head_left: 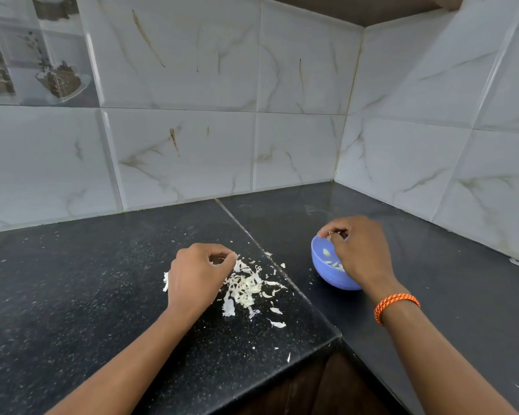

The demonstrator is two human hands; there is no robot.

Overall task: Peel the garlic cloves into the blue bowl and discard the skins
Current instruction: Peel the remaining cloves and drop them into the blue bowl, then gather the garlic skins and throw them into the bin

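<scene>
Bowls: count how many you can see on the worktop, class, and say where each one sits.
1. The blue bowl stands on the dark worktop, right of the garlic skins, partly covered by the right hand.

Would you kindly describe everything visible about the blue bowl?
The blue bowl is small, round and looks like smooth plastic. It sits upright on the dark counter, right of the skin pile. A few pale garlic pieces lie inside. The right hand, fingers curled, covers its right side; contact is unclear.

Soft even light (edges bowed), sharp
</scene>
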